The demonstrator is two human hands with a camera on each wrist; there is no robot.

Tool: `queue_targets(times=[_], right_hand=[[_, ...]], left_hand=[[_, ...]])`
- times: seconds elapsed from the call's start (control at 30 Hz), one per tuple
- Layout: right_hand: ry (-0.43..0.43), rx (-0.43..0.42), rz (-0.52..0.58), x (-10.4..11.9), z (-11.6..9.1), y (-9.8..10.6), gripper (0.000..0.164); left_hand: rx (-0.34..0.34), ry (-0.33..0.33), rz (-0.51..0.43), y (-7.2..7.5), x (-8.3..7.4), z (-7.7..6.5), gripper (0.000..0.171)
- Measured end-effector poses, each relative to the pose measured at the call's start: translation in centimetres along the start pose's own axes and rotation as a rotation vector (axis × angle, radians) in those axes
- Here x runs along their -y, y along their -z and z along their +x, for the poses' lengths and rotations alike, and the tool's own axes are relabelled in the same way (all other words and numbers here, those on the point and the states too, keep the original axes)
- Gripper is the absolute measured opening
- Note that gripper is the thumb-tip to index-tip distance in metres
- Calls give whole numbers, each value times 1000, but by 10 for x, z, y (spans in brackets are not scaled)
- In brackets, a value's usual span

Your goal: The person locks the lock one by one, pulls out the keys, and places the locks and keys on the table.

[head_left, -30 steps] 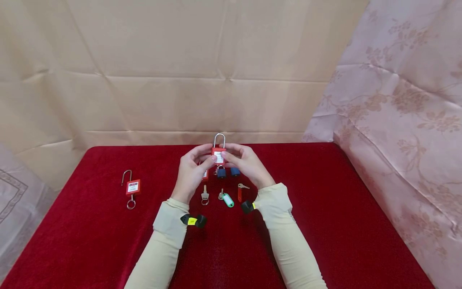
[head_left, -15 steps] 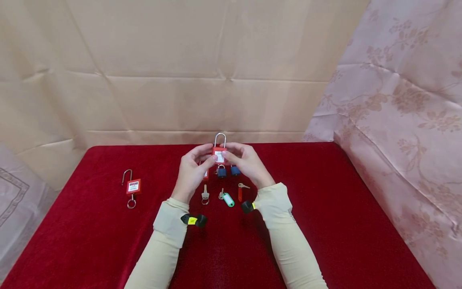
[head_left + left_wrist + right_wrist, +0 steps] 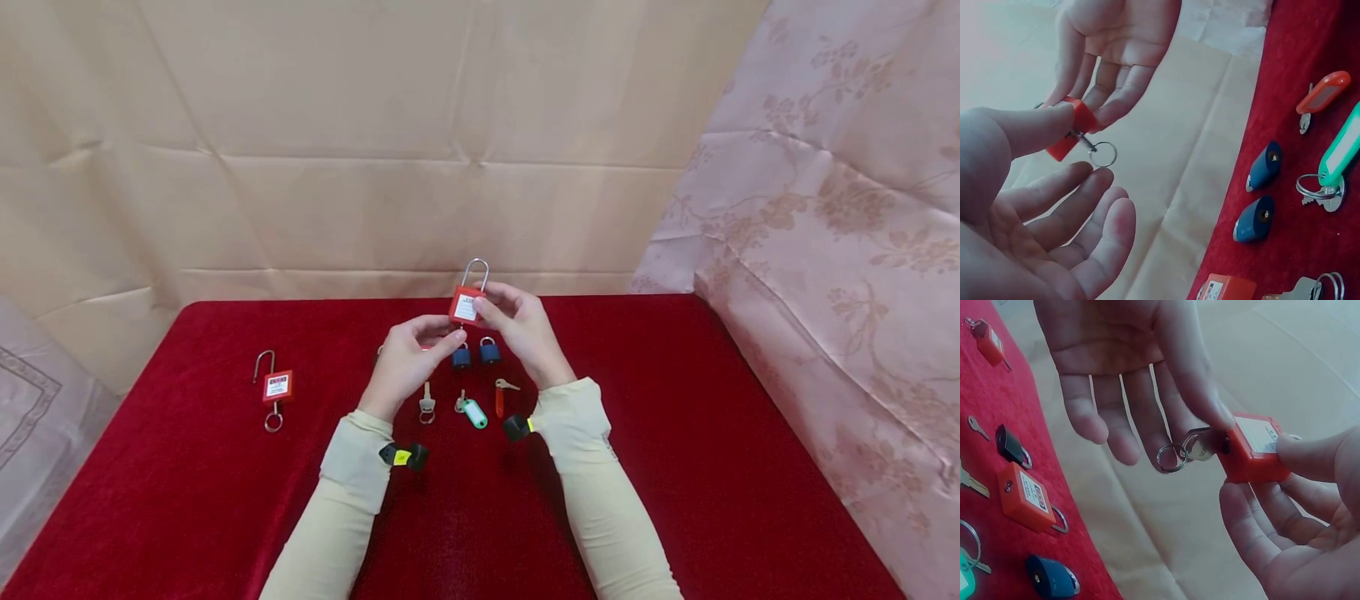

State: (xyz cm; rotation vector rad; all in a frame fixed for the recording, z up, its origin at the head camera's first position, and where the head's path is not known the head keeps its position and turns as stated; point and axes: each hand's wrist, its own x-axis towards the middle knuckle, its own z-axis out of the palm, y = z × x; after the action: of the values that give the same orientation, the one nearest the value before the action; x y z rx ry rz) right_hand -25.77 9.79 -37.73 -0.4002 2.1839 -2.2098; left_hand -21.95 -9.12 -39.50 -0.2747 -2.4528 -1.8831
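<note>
Above the far part of the red table (image 3: 675, 458), mid-scene: held lock (image 3: 463, 307), red, clear of the cloth, shackle (image 3: 476, 261) up, leaning slightly right.

Right hand (image 3: 528, 333) grasps it: thumb on the white label, fingers behind. Probably gripped that way so the keyhole end is left free.

Left hand (image 3: 405, 358) is at that end. Fingers loose and spread, not wrapped round anything; thumb right at the lock's lower corner. Can't tell if it's pressing. Key (image 3: 1204, 447) sits in the keyhole with its ring (image 3: 1172, 458) hanging off; likely why the left hand is there.

On the cloth: two blue locks (image 3: 490, 352) far, green tag (image 3: 475, 414) and red tag (image 3: 500, 398) with their keys on the near side. Plain key (image 3: 427, 404) lies left of those, near side of the second red lock (image 3: 1027, 497). Looks like one key set out per lock, for easy matching.

Off to the left, well apart: left lock (image 3: 277, 386), red, hook swung out, own key in. Parked aside, I'd guess, to keep it out of the rows.
</note>
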Motion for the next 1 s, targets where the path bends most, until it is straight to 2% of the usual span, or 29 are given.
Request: queue_targets(times=[0.27,0.53,0.63,0.87,1.0], right_hand=[[9,11,26,0,-1,-2,39],[3,12,16,1,-2,-1,38],[0,18,23,1,-2,-1,38],[-14,39,38,0,-3,-1,40],[-11,42,42,1,-3,-2,39]], left_hand=[[5,-76,48,-3,3,1,35],[30,-71,63,-3,0,0,33],[50,-43,25,-2,0,0,28],[124,80,-131,-2,-2,0,21],[135,96,-171,-2,-3,-2,21]])
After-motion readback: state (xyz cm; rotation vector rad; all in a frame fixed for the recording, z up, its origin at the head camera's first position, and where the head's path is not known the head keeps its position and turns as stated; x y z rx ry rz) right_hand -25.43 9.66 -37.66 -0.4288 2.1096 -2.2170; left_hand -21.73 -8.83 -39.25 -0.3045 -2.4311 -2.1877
